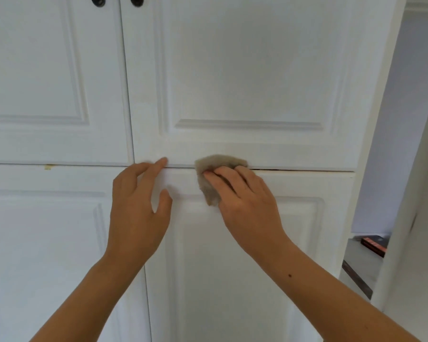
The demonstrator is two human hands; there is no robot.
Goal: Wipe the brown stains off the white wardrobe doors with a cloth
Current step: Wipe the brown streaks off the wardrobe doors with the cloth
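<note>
- The right hand presses the cloth flat-fingered onto the seam between the right-side wardrobe doors.
- The left hand, spread and empty, touches that seam.
- The seam is being wiped; next is probably the brown mark, further left.

white panelled doors, beige-grey cloth, black knobs

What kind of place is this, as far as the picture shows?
Probably a room in a home: white panelled wardrobe doors with dark round knobs, and a doorway on the right opening onto another room.
</note>
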